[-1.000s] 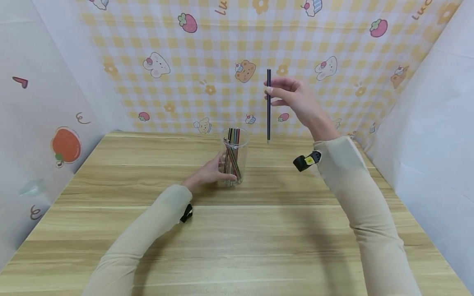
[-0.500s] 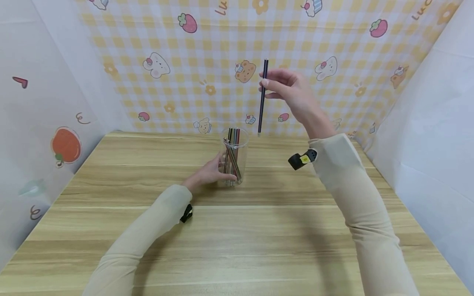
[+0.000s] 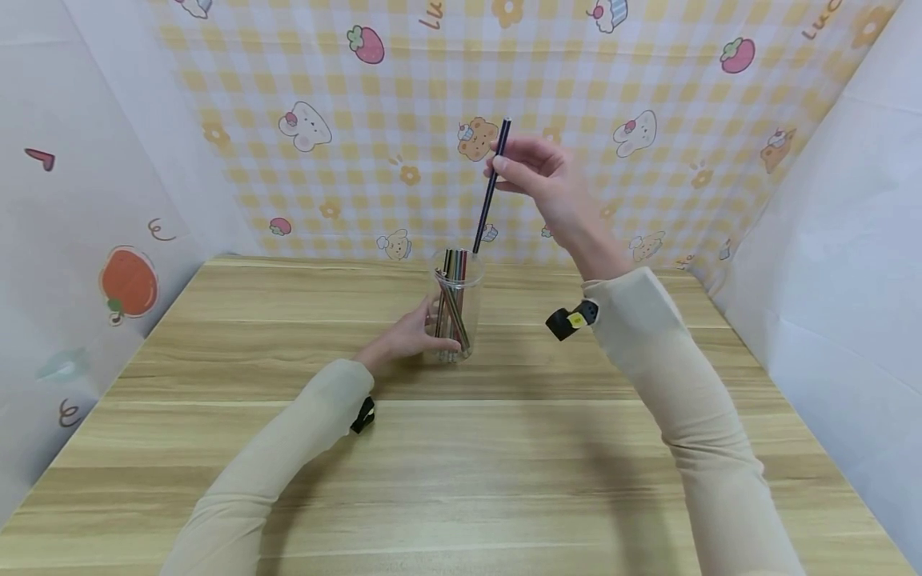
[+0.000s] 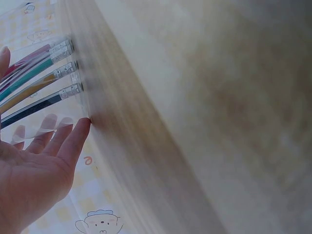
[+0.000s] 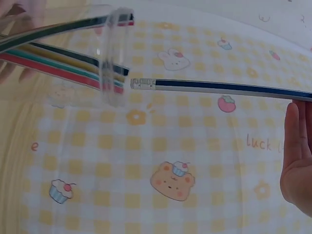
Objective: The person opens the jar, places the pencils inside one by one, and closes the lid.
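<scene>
A clear plastic cup (image 3: 473, 308) stands upright on the table, holding several coloured pencils (image 3: 451, 308) with their eraser ends down. My left hand (image 3: 409, 333) grips the cup low on its left side, thumb in front and fingers behind; the left wrist view shows the fingers (image 4: 72, 144) against the clear wall. Above the cup, my right hand (image 3: 551, 180) pinches a dark blue pencil (image 3: 486, 210) near its upper end. This pencil slants, its metal-banded eraser end (image 5: 142, 84) down at the cup's mouth, close to the rim (image 5: 114, 58). Whether it touches the rim I cannot tell.
The wood-grain table (image 3: 461, 480) reaches back to a yellow checked cloth (image 3: 389, 120) with cartoon prints. White sheets (image 3: 850, 264) hang at both sides. Black wrist cameras (image 3: 572, 320) sit at both cuffs.
My right hand has moved left, rising a little at first, bringing the dark blue pencil from right of the cup to over its mouth. The pencil has tilted from vertical. My left hand stays put.
</scene>
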Motion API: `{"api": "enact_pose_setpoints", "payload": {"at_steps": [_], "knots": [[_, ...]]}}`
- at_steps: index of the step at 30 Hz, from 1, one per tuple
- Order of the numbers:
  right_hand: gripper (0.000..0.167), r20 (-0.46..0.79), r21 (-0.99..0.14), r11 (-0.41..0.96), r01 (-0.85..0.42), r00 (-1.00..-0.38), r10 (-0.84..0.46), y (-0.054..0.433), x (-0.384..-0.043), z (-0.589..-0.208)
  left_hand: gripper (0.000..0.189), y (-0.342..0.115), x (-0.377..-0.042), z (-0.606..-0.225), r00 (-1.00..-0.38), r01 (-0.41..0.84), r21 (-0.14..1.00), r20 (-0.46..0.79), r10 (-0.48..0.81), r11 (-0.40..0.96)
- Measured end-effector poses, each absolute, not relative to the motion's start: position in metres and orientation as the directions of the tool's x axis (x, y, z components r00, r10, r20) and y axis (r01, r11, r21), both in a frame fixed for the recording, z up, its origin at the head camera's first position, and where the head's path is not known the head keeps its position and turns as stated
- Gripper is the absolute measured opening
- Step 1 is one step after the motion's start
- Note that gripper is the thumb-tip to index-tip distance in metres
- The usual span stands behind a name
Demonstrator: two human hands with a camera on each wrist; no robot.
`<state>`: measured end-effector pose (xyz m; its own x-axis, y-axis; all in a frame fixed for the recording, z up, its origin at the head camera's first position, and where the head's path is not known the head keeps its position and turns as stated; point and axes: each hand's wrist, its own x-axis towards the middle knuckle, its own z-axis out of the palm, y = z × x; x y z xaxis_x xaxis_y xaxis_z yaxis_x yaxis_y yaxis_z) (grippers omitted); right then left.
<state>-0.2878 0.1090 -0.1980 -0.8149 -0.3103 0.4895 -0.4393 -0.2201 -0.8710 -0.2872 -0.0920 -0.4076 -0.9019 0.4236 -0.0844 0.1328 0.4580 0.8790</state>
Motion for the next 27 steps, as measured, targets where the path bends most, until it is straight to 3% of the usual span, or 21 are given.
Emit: {"api": "enact_pose_setpoints", "payload": {"at_steps": [10, 17, 27], "knots": [[0.019, 0.35, -0.925, -0.004, -0.381, -0.846, -0.401, 0.098, -0.297, -0.241, 0.107, -0.092, -0.286, -0.407, -0.902, 0.145, 0.872, -0.077, 0.425, 0.468], [0.027, 0.263, -0.886, 0.236, -0.4, -0.851, -0.454, 0.095, -0.298, -0.263, 0.105, -0.092, -0.286, -0.407, -0.901, 0.136, 0.881, -0.08, 0.427, 0.453], [0.024, 0.301, -0.847, 0.254, -0.468, -0.815, -0.496, 0.089, -0.28, -0.263, 0.102, -0.092, -0.287, -0.408, -0.899, 0.134, 0.893, -0.074, 0.432, 0.431]]}}
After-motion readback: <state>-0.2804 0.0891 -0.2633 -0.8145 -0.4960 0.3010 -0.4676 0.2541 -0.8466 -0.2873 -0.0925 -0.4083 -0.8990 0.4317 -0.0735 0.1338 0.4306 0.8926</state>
